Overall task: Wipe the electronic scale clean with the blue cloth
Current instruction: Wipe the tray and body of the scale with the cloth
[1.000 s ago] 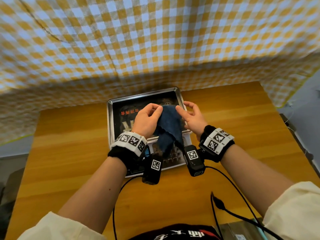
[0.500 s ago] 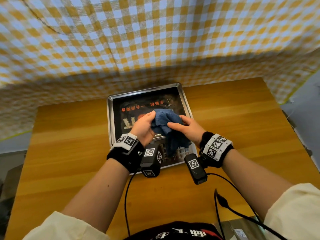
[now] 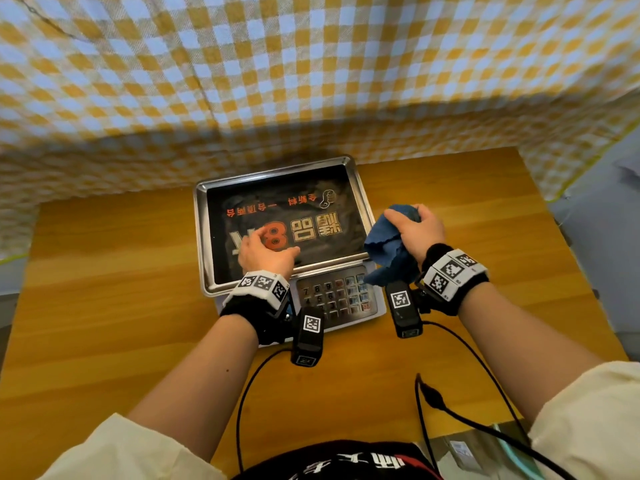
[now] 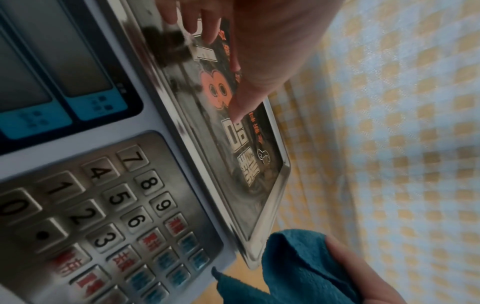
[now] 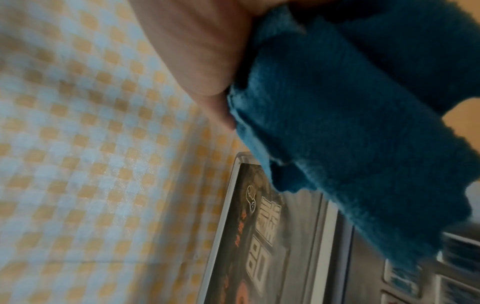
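The electronic scale stands mid-table, its steel pan [image 3: 311, 202] printed black with orange and white characters and its keypad [image 3: 332, 297] nearest me. My left hand [image 3: 265, 251] holds nothing. It rests on the pan's near left part, fingertips [image 4: 207, 35] touching the surface. My right hand [image 3: 414, 230] grips the bunched blue cloth [image 3: 384, 251] just beyond the pan's right edge. The cloth's loose end hangs over the keypad's right corner. The left wrist view shows the keypad [image 4: 116, 205], the display [image 4: 52, 72] and the cloth [image 4: 293, 267]. The cloth [image 5: 350, 123] fills the right wrist view.
The scale sits on a wooden table [image 3: 104, 306]. A yellow-and-white checked fabric [image 3: 311, 81] hangs right behind it and round the sides. Black wrist-camera cables [image 3: 467, 358] trail across the near table. A clear packet [image 3: 464, 448] lies at the near right edge.
Both hands held the cloth over the pan before. My left hand has let go and rests on the pan, and my right hand has carried the cloth past the pan's right edge.
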